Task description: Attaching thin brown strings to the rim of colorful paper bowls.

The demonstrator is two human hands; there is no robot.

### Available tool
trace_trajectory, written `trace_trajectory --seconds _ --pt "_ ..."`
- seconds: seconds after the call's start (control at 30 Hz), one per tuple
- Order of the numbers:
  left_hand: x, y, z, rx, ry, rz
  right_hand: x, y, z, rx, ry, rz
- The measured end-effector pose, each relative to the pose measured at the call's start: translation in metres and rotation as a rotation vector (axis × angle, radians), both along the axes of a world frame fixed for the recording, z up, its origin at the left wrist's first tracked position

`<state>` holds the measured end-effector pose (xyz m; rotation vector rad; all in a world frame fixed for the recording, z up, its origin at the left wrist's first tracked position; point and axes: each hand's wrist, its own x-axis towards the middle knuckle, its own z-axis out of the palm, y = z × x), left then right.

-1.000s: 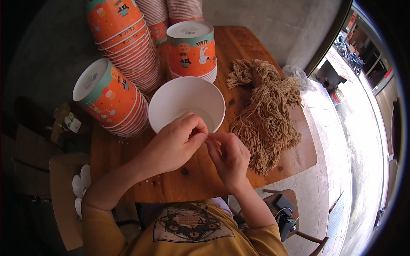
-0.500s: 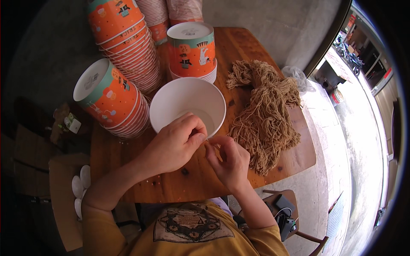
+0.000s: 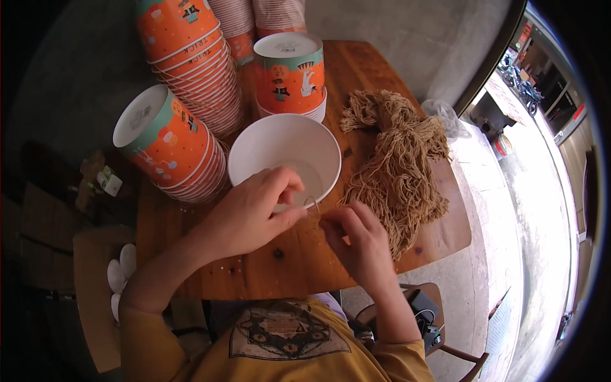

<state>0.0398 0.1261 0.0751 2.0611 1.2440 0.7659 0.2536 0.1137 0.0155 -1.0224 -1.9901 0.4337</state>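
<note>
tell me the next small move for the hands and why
Probably lower the strand into the white paper bowl. Both the left hand and the right hand pinch a thin noodle strand right at the bowl's near rim, while the noodle pile waits beside it.

A small wooden tabletop (image 3: 286, 267) carries an empty white bowl (image 3: 284, 159) at its middle. Stacks of orange paper cups (image 3: 184, 63) crowd the far-left corner, some tipped over. A heap of tan noodles (image 3: 398, 165) lies along the right edge.
</note>
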Motion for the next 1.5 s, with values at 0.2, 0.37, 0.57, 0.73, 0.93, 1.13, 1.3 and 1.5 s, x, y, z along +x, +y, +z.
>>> trace_trajectory --seconds 0.2,0.37,0.57,0.73,0.93,1.13,1.3,1.5 --pt "-0.022 -0.015 -0.006 0.311 0.312 -0.117 0.021 0.022 0.041 0.184 -0.258 0.044" --pt "-0.043 -0.023 -0.006 0.520 0.409 -0.107 -0.011 0.042 0.039 0.271 -0.182 0.192" --pt "-0.043 -0.030 -0.013 0.330 0.257 0.063 -0.042 0.038 0.031 0.052 -0.116 0.171" --pt "-0.023 -0.020 -0.030 0.357 0.150 0.245 -0.047 0.037 0.030 0.029 -0.108 0.167" --pt "-0.016 -0.016 -0.030 0.312 0.138 0.235 -0.049 0.038 0.030 0.018 -0.161 0.039" --pt "-0.032 -0.021 -0.024 0.285 0.162 0.104 -0.059 0.041 0.032 0.009 -0.166 -0.048" --pt "-0.031 -0.031 -0.022 0.500 0.275 0.050 -0.061 0.043 0.030 0.004 -0.164 -0.034" --pt "-0.039 -0.020 -0.011 0.907 0.690 -0.292 -0.060 0.048 0.027 0.021 -0.285 -0.044"
